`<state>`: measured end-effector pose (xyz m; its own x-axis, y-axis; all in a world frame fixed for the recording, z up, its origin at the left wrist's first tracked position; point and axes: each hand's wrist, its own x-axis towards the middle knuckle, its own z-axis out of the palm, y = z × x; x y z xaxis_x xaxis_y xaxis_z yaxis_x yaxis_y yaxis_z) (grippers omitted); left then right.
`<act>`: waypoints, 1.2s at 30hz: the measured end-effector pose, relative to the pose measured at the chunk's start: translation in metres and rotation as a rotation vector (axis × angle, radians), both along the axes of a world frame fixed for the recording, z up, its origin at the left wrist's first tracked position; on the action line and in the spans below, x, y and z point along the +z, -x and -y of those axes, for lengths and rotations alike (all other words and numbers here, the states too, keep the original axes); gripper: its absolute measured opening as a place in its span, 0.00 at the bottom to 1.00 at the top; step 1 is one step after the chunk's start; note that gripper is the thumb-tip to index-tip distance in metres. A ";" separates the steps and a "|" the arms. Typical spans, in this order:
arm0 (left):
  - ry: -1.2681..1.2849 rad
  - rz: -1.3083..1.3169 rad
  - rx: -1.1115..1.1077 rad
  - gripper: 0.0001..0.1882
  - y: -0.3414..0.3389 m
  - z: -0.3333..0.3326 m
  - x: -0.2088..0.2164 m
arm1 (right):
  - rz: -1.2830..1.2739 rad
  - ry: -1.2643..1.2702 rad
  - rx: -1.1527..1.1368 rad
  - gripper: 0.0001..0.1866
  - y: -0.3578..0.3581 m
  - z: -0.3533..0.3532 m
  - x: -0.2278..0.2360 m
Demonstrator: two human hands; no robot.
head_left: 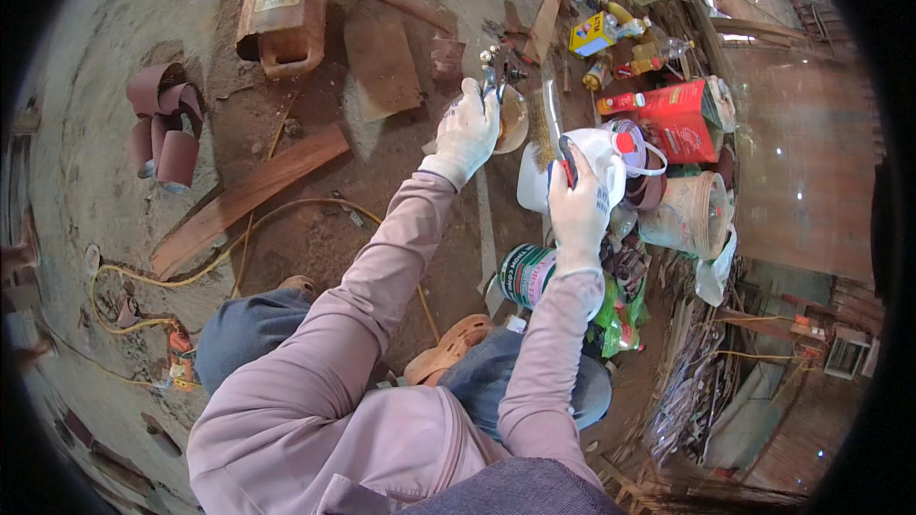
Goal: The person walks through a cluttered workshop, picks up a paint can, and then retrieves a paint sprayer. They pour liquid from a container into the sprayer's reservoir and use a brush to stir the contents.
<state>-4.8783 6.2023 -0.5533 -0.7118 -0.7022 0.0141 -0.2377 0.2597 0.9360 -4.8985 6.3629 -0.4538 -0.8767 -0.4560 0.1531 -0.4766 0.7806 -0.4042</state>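
Observation:
My left hand (465,130), in a white glove, is closed around what looks like a spray gun (490,65) with shiny metal knobs. A round, pale cup (512,120) shows just beside that hand. My right hand (579,205), also gloved, grips a tool with a black and red handle (570,167); its working end is hard to make out. Beyond this handle lie a bright, narrow strip (551,100) and some yellowish bristles (542,138). A white jug with a red cap (601,145) stands right behind my right hand.
To the right crowd bottles, a yellow and blue can (593,33), a red package (677,122), a clear bucket (685,215) and a green tin (527,276). Leftward are a cut jerrycan (283,14), sandpaper rolls (170,124), a wooden plank (250,198) and a yellow hose (218,257).

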 end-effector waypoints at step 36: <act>-0.302 0.004 -0.096 0.19 0.004 -0.028 0.000 | -0.303 -0.273 0.102 0.27 -0.003 0.018 -0.075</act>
<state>-4.8819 6.2305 -0.5531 -0.7746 -0.6040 -0.1876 -0.2292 -0.0083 0.9733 -4.8951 6.3448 -0.5288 -0.7591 -0.5974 0.2588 -0.6222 0.7826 -0.0186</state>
